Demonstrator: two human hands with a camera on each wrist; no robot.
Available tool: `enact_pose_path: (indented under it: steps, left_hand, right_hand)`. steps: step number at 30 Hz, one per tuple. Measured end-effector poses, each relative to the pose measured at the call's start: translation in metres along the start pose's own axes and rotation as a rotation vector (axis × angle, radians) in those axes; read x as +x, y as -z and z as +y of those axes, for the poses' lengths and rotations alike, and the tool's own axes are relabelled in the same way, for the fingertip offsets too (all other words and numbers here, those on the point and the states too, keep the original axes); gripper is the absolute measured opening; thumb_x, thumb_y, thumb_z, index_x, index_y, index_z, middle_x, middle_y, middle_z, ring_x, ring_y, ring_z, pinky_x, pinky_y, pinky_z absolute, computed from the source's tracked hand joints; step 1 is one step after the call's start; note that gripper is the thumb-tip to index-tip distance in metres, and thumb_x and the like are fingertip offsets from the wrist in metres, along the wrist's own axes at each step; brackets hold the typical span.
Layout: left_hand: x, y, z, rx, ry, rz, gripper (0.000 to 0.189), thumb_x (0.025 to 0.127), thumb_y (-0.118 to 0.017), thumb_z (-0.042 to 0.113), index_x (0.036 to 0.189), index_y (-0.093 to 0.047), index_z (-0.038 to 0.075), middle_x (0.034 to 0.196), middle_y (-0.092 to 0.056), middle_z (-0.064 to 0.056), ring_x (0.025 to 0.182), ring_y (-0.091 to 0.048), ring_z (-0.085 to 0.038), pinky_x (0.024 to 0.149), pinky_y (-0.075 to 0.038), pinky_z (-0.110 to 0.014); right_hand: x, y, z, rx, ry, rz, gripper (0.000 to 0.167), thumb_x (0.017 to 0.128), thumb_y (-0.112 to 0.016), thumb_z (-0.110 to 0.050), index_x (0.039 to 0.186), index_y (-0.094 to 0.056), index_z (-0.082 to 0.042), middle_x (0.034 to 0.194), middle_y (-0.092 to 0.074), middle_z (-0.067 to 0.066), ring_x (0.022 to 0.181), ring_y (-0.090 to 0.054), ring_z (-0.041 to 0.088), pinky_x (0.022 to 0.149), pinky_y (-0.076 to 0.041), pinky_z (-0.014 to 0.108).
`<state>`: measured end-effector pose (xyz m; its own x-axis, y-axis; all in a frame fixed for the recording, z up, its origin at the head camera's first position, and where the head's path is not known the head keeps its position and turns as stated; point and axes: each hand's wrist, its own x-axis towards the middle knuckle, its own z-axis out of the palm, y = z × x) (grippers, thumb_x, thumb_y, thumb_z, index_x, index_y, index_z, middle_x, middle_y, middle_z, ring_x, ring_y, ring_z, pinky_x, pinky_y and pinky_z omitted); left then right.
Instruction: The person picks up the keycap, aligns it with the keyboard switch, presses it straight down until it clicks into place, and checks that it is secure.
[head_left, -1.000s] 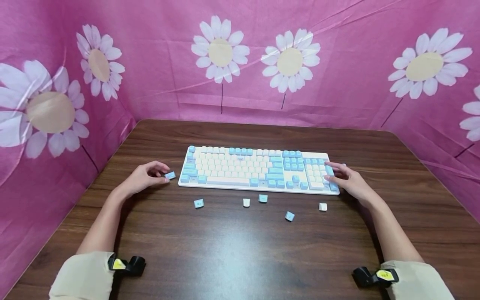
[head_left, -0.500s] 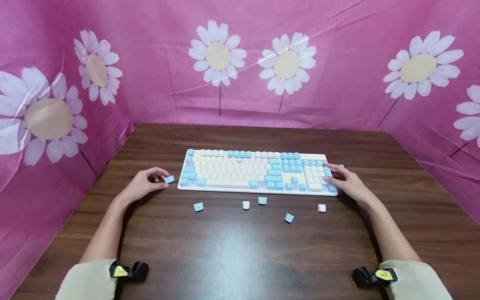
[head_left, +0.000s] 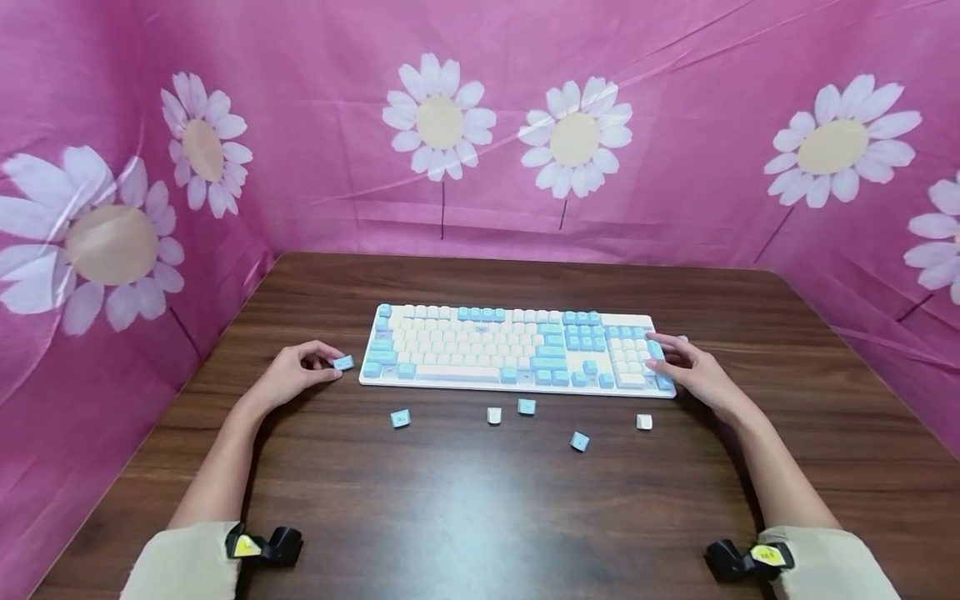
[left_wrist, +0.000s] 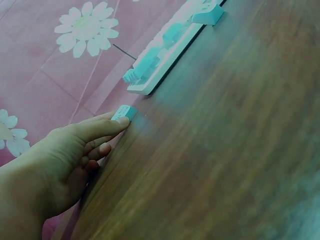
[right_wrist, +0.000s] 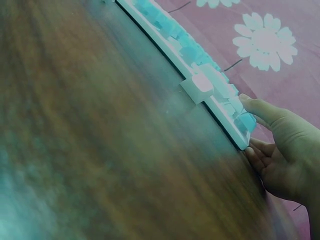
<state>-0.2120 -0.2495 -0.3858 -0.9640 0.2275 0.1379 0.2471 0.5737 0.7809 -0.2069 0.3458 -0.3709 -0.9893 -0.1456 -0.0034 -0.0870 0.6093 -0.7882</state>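
Note:
In the head view, a white and light-blue keyboard [head_left: 480,346] lies on the wooden table, with a few gaps among its keys. My left hand [head_left: 288,379] is left of it, pinching a light-blue keycap [head_left: 342,362] between thumb and fingertips. The left wrist view shows this keycap [left_wrist: 124,113] close over the table, short of the keyboard's corner. At the other end, my right hand [head_left: 701,373] grips the keyboard's right edge. In the right wrist view its thumb [right_wrist: 257,107] rests on the end keys, and the other fingers are curled beside the edge, partly hidden.
In front of the keyboard lie loose keycaps: a blue one [head_left: 401,418] at left, a white one [head_left: 494,416], two blue ones [head_left: 527,407] [head_left: 580,442] and a white one [head_left: 644,422] at right. A pink flowered cloth [head_left: 510,217] hangs around the table [head_left: 345,483].
The head view has tilted up slightly, so everything sits a little lower in it. My left hand still holds the blue keycap, now turned slightly; the right hand stays at the keyboard's edge.

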Motion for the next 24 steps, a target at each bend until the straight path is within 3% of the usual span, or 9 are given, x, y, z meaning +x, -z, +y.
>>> enact_pose_path:
  steps: [9,24]
  left_hand:
    - [0.0010,-0.0004,0.0002,-0.013,0.026,0.003,0.028,0.080,-0.072,0.016,0.103,-0.065,0.001,0.083,-0.060,-0.008,0.070,-0.049,-0.015,0.059,-0.039,-0.024]
    - [-0.0001,0.0032,0.0036,-0.011,0.023,-0.002,0.031,0.081,-0.072,0.017,0.105,-0.065,0.000,0.083,-0.059,-0.008,0.070,-0.048,-0.015,0.060,-0.039,-0.024]
  right_hand:
    - [0.0014,-0.0007,-0.0002,0.018,0.005,0.003,0.061,0.088,-0.060,-0.036,0.139,-0.040,-0.009,0.128,-0.046,0.019,0.104,-0.044,0.012,0.079,-0.033,0.014]
    - [0.0020,-0.0003,-0.0012,0.016,-0.013,-0.011,0.063,0.089,-0.059,-0.038,0.141,-0.037,-0.011,0.130,-0.044,0.018,0.111,-0.041,0.020,0.082,-0.033,0.019]
